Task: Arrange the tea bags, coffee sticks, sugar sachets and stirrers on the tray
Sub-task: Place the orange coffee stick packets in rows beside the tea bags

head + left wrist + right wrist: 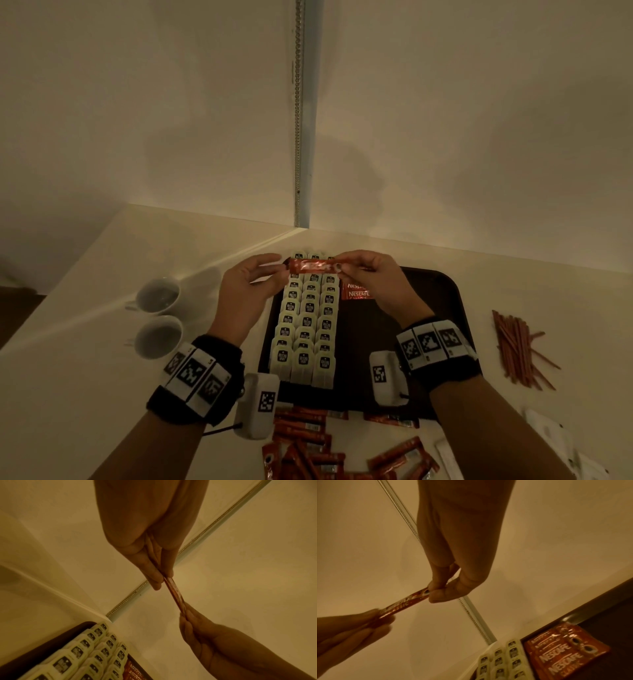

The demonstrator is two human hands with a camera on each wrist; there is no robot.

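Dim warm light, soft shadows, wide-angle distortion, slight blur

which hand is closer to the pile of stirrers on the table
Right. The right hand, pinching the coffee stick over the tray, is on the stirrers' side; the left hand holds the stick's other end, farther away.

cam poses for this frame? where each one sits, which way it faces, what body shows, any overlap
Head: on the head, looking forward and down at the tray; both forearms, left hand and right hand show.
Left wrist: looks along the left hand's fingers; the right hand shows opposite.
Right wrist: looks along the right hand's fingers; the left hand shows opposite.
Shared: the coffee stick pinched at both ends, and the tea bags.
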